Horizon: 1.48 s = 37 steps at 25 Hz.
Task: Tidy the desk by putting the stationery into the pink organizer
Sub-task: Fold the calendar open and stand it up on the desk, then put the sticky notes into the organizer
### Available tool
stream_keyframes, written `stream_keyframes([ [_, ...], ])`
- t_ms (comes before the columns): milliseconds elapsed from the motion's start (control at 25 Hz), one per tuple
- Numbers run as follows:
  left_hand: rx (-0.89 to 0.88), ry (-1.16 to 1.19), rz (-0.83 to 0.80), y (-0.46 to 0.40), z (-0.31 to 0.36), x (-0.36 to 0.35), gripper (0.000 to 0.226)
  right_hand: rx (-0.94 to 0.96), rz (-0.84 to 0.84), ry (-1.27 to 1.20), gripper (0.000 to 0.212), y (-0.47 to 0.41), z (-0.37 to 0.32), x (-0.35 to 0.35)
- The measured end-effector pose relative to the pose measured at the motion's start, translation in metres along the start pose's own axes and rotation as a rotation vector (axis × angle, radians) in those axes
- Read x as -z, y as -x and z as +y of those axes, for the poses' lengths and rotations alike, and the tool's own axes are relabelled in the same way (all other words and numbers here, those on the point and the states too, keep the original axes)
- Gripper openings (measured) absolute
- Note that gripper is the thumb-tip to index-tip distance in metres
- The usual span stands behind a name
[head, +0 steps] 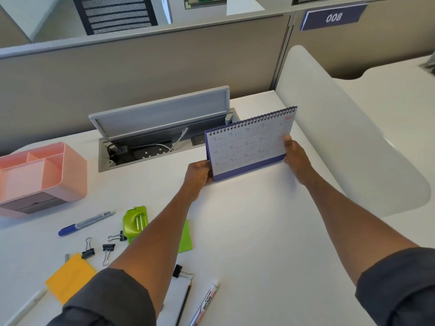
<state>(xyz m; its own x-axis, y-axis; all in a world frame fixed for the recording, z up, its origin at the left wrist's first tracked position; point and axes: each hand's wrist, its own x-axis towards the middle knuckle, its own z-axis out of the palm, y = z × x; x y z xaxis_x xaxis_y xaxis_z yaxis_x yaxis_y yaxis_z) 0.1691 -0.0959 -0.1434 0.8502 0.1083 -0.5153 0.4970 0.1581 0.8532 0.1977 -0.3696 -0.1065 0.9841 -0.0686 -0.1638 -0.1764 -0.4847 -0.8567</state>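
Note:
A spiral-bound desk calendar with a purple base stands at the back of the white desk. My left hand grips its lower left corner and my right hand holds its right edge, thumb on the front. The pink organizer sits at the far left, its top compartments bare. Loose stationery lies near the front left: a blue marker, a green stapler, three black binder clips, a yellow sticky pad, a green sticky pad, a whiteboard marker and a pencil.
An open cable box with sockets and cords is sunk into the desk behind the stationery. A grey partition backs the desk and a white curved divider bounds its right side. Another binder clip and a white pen lie at the front.

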Motion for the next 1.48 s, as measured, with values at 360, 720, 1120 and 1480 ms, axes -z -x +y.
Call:
stream_keyframes([
  [360, -0.11, -0.091, -0.003, 0.015, 0.008, 0.021, 0.018, -0.191, 0.222, -0.052, 0.093, -0.002, 0.035, -0.008],
  [720, -0.21, -0.251, 0.08, 0.071, -0.002, 0.08, 0.02, -0.297, 0.279, -0.001, 0.075, 0.048, 0.049, -0.008],
  [1120, -0.423, -0.794, 0.205, 0.158, -0.045, 0.166, 0.02, -0.236, 0.188, 0.089, 0.054, 0.119, 0.017, -0.073],
  [1480, -0.441, -1.334, 0.017, 0.17, -0.049, 0.156, 0.066, -0.024, 0.082, 0.32, 0.045, 0.178, -0.012, -0.148],
])
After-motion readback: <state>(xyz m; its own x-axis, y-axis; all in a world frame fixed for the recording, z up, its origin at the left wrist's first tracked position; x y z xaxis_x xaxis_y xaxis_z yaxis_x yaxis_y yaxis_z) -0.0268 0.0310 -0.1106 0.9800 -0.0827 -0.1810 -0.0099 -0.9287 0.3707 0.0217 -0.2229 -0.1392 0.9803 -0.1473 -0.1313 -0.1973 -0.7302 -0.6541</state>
